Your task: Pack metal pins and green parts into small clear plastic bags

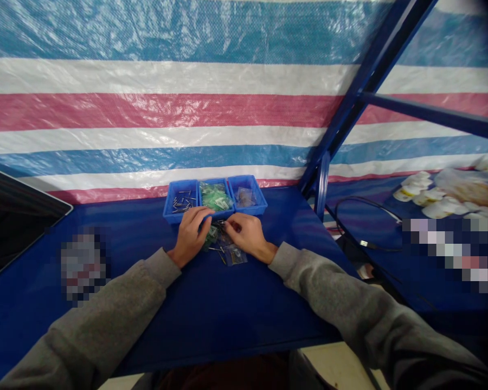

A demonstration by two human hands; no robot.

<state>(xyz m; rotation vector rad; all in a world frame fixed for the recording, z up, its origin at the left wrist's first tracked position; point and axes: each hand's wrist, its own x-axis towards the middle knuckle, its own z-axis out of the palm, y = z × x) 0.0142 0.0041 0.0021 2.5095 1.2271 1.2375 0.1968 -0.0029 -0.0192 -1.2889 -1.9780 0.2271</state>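
Note:
Three joined blue bins [173,219] stand on the blue table [219,303]. Dark metal pins [183,202] lie in the left bin, green packets [215,196] in the middle one, and clear plastic bags [246,197] in the right one. In front of them is a small pile with a green packet [210,237], loose metal pins [222,255] and a clear bag [235,254] of small parts. My left hand [191,234] rests at the pile's left, thumb apart from the fingers, holding nothing visible. My right hand [246,234] is closed, fingertips pinched over the pile; what they grip is unclear.
A dark screen or panel [16,222] stands at the left edge, near a blurred-out item [83,265]. Blue metal posts [337,119] rise at the right. Beyond them are a black cable [350,199] and white rolls or bottles [415,185]. Striped sheeting [158,114] hangs behind.

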